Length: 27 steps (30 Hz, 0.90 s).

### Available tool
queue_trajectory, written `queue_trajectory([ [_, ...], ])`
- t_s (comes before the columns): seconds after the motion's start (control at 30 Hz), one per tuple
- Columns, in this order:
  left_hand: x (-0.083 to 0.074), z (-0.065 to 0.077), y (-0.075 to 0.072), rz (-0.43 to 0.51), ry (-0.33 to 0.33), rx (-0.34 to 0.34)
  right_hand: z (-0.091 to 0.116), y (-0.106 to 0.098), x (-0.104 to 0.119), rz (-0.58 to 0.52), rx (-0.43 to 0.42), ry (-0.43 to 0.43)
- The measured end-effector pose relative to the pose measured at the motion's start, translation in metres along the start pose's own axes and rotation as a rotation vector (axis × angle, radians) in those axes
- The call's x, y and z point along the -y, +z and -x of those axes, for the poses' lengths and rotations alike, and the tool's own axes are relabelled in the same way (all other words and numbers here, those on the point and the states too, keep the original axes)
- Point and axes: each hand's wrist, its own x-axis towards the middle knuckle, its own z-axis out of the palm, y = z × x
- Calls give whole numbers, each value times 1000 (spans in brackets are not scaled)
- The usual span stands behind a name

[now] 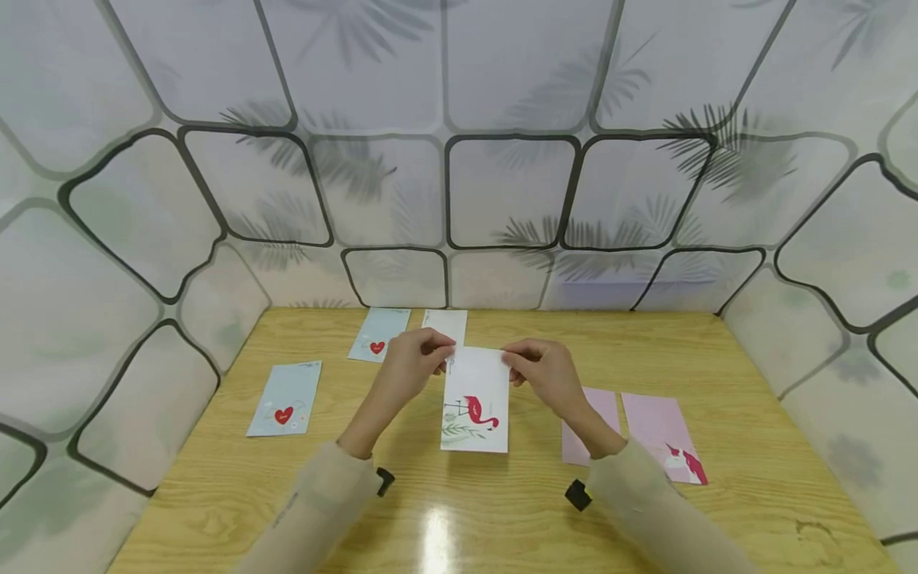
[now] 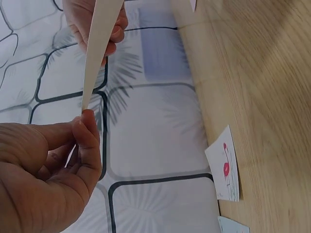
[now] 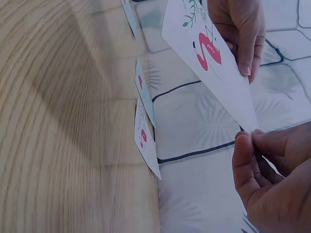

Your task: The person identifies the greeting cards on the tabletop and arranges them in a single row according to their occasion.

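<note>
A white card (image 1: 476, 383) with a red flamingo and green leaves is held up above the wooden table, its picture facing the head camera. My left hand (image 1: 412, 365) pinches its upper left corner between thumb and fingers. The upper right corner is pinched by my right hand (image 1: 551, 373). Seen from the left wrist, the card (image 2: 97, 48) is nearly edge-on, while the right wrist view shows its flamingo side. Behind the left hand lies another white card (image 1: 448, 319), partly covered in the head view; a flamingo on it shows in the left wrist view.
Two light blue cards with red hearts lie on the left, one nearer card (image 1: 290, 387) and one farther card (image 1: 382, 327). On the right are a pink card (image 1: 598, 399) partly under the right forearm and a pink unicorn card (image 1: 656, 422). Patterned fabric walls (image 1: 509, 191) surround the table (image 1: 502, 518).
</note>
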Motion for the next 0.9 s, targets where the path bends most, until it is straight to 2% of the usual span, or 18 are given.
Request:
queue_trajectory([
  [0.3, -4, -5, 16, 32, 20, 34, 5, -18, -3, -5, 2, -7],
  [0.63, -6, -13, 32, 53, 23, 60, 3, -35, -6, 59, -10, 69],
  [0.9, -1, -17, 44, 52, 12, 75, 7, -42, -6, 58, -5, 101],
])
